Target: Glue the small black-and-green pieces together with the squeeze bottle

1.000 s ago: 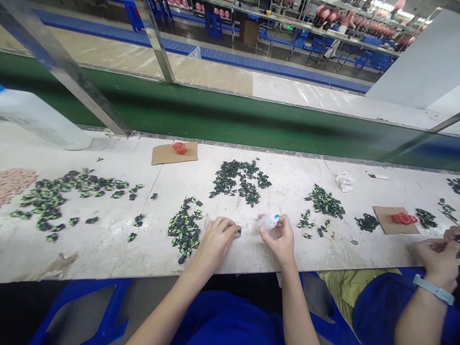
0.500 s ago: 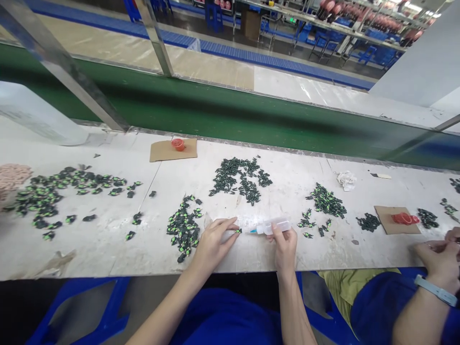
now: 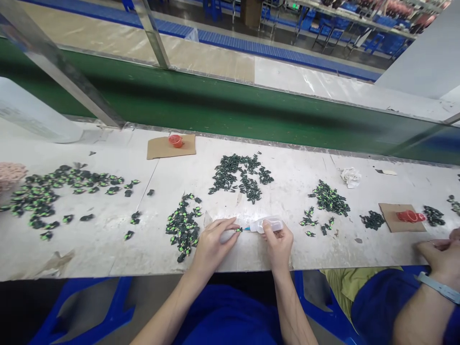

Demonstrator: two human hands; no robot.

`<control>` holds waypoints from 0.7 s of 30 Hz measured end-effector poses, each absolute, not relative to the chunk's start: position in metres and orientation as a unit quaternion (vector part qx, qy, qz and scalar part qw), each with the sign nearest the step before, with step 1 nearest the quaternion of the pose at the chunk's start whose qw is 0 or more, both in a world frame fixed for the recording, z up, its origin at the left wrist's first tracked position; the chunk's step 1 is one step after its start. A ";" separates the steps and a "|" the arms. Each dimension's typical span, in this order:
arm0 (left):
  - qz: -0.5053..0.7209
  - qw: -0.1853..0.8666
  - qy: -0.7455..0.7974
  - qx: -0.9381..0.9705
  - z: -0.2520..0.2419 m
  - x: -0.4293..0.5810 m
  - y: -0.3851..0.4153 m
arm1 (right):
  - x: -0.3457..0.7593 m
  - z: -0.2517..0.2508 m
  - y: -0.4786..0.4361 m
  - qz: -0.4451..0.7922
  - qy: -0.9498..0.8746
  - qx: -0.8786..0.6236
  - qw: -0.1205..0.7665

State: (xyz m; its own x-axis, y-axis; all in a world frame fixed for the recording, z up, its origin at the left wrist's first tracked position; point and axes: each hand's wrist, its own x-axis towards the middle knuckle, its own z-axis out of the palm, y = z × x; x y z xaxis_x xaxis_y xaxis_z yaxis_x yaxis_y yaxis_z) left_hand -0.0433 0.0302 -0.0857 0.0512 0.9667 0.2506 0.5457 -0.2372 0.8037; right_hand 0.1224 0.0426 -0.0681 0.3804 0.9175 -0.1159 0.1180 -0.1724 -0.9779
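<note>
My left hand (image 3: 212, 244) rests on the white worktable (image 3: 108, 244), its fingertips pinching a small dark green piece (image 3: 238, 230). My right hand (image 3: 276, 244) grips a small clear squeeze bottle (image 3: 268, 224) lying sideways, its blue nozzle touching that piece. A pile of dark pieces with bright green marks (image 3: 183, 225) lies just left of my left hand. A heap of plain dark green pieces (image 3: 239, 175) lies beyond both hands.
More green-marked pieces (image 3: 50, 194) spread at the left, and smaller piles (image 3: 328, 199) at the right. A red cap on cardboard (image 3: 175, 140) sits at the back. A co-worker's hand (image 3: 440, 256) works at the right, by another cardboard with a red lid (image 3: 408, 216). A green conveyor (image 3: 230, 112) runs behind.
My right hand tipped the bottle from upright to sideways and brought its nozzle leftward onto the piece held by my left hand. The view shifted slightly.
</note>
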 end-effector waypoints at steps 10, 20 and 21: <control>0.404 0.276 0.560 0.669 -0.083 -0.044 0.031 | 0.123 -0.070 0.041 0.389 -0.401 -0.665 0.495; 0.403 0.267 0.559 0.674 -0.084 -0.045 0.032 | 0.123 -0.070 0.041 0.386 -0.408 -0.671 0.484; 0.405 0.266 0.559 0.674 -0.084 -0.045 0.032 | 0.123 -0.070 0.040 0.386 -0.407 -0.672 0.484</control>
